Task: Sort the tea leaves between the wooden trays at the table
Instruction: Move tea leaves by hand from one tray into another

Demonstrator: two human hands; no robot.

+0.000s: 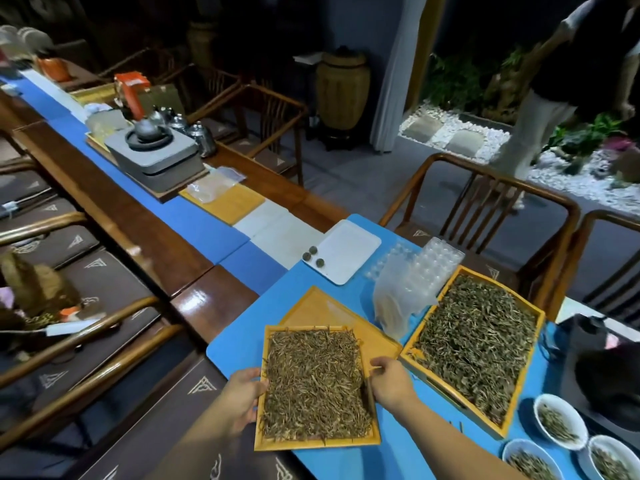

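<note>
A small wooden tray (304, 328) full of brownish tea leaves (313, 386) is held over the table's near edge. My left hand (242, 396) grips its left rim and my right hand (389, 382) grips its right rim. Under it lies an empty wooden tray (322, 308) on the blue mat. To the right sits a larger wooden tray (540, 315) filled with greener tea leaves (474, 344).
Clear plastic blister packs (412, 282) stand between the trays. A white tray (349, 249) with three tea balls lies behind. Three white bowls (559, 424) of leaves sit at the right front, beside a dark bag (602, 368). Chairs flank the table; a person walks at the far right.
</note>
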